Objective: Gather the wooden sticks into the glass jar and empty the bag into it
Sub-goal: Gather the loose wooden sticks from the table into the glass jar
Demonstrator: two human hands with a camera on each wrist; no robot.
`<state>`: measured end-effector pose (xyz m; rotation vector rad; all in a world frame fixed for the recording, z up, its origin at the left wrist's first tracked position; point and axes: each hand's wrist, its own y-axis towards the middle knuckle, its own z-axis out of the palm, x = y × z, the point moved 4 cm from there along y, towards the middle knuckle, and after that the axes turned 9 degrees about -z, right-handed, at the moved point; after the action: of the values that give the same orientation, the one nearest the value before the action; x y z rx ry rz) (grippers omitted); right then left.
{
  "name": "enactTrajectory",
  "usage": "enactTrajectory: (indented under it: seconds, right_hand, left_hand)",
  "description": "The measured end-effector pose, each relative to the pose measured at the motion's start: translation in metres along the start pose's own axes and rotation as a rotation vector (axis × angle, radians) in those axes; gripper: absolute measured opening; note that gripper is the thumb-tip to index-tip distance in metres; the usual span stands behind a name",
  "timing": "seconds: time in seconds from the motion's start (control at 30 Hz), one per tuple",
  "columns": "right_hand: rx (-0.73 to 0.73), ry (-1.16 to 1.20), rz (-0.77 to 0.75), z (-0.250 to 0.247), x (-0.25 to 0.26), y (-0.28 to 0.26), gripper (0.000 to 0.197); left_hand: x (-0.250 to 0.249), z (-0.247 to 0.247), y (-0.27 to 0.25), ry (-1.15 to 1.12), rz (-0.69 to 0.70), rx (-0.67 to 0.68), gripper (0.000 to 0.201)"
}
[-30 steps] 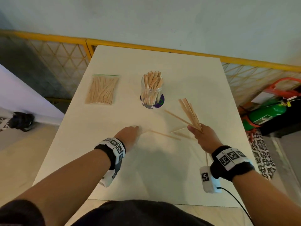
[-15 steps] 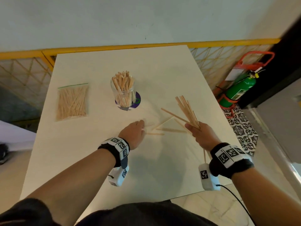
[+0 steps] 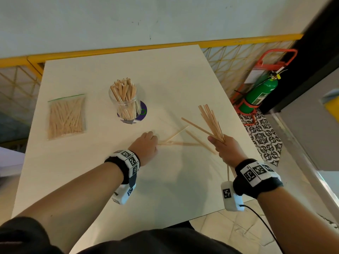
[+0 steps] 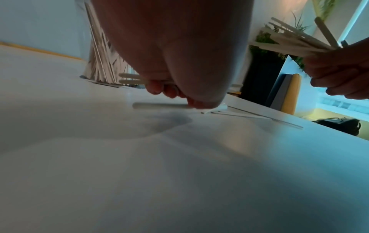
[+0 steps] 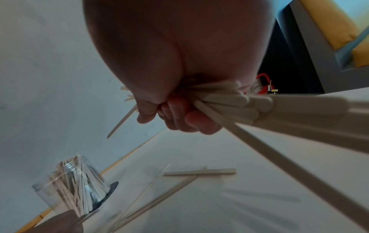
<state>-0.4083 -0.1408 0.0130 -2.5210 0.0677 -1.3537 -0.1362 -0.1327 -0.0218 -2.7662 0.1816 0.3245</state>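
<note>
From the head view, a smooth white counter (image 3: 165,85) is seen bearing a clear glass jar (image 3: 126,105) packed with flat wooden sticks, and a flat zip bag (image 3: 66,116) of sticks well to its left. A fanned bundle of sticks (image 3: 211,121) is clenched in the right hand (image 3: 224,149), raised off the counter. The left hand (image 3: 145,146) is lowered knuckles-up onto loose sticks (image 3: 181,142).

In the left wrist view, sticks are pinched by curled fingertips (image 4: 169,93) at the counter surface.

In the right wrist view, the bundle is gripped by curled fingers (image 5: 179,116).
</note>
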Motion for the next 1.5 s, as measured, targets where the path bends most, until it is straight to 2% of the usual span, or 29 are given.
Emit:
enactTrajectory:
  seconds: [0.07, 0.17, 0.23, 0.3, 0.4, 0.47, 0.57, 0.67, 0.73, 0.87, 1.0, 1.1, 1.17, 1.27, 1.4, 1.5]
  right_hand:
    - [-0.017, 0.008, -0.003, -0.008, -0.003, 0.0, 0.033]
    - [-0.032, 0.006, -0.006, -0.018, -0.008, 0.0, 0.033]
    - [-0.034, 0.007, -0.013, -0.024, -0.012, 0.0, 0.033]
    - [-0.042, 0.011, -0.016, -0.031, -0.016, 0.0, 0.034]
    - [-0.051, 0.011, -0.01, -0.042, -0.026, -0.001, 0.034]
    - [-0.052, 0.012, -0.012, -0.05, -0.034, -0.002, 0.035]
    - [-0.058, 0.021, -0.009, -0.062, -0.044, -0.006, 0.035]
    - [-0.055, 0.036, -0.015, -0.068, -0.052, -0.01, 0.036]
    - [-0.051, 0.024, -0.015, -0.07, -0.056, -0.011, 0.036]
    - [-0.027, 0.027, -0.021, -0.066, -0.058, -0.007, 0.036]
    - [0.003, 0.014, -0.024, -0.058, -0.051, -0.001, 0.038]
    - [0.008, 0.003, -0.027, -0.053, -0.043, 0.004, 0.036]
    - [0.014, -0.004, -0.039, -0.05, -0.036, 0.007, 0.035]
    - [0.028, -0.018, -0.054, -0.046, -0.029, 0.009, 0.035]
    - [0.051, -0.006, -0.052, -0.041, -0.027, 0.015, 0.036]
    - [0.066, -0.005, -0.051, -0.039, -0.025, 0.02, 0.035]
  left_hand:
    - [-0.005, -0.008, 0.004, -0.099, -0.017, -0.052, 0.041]
    - [-0.01, -0.019, 0.02, -0.249, -0.134, -0.056, 0.02]
    - [-0.015, -0.018, 0.034, -0.303, -0.247, -0.027, 0.029]
    - [-0.026, -0.013, 0.049, -0.3, -0.286, -0.038, 0.035]
    - [-0.051, -0.001, 0.064, -0.176, -0.289, -0.042, 0.044]
    - [-0.069, 0.007, 0.071, -0.172, -0.248, -0.05, 0.057]
    - [-0.092, 0.018, 0.072, -0.161, -0.066, 0.003, 0.086]
    - [-0.103, 0.027, 0.067, 0.025, 0.086, 0.044, 0.102]
    - [-0.099, 0.029, 0.064, 0.1, 0.138, 0.03, 0.096]
    - [-0.097, 0.026, 0.057, 0.051, 0.345, -0.142, 0.049]
    - [-0.102, 0.02, 0.056, 0.13, 0.373, -0.157, 0.02]
    - [-0.106, 0.023, 0.056, 0.296, 0.303, -0.107, 0.021]
    - [-0.106, 0.027, 0.06, 0.36, 0.245, -0.081, 0.03]
    - [-0.109, 0.023, 0.068, 0.37, 0.211, -0.117, 0.038]
    - [-0.117, 0.013, 0.066, 0.357, 0.105, -0.038, 0.031]
    - [-0.112, 0.017, 0.073, 0.264, 0.014, 0.073, 0.042]
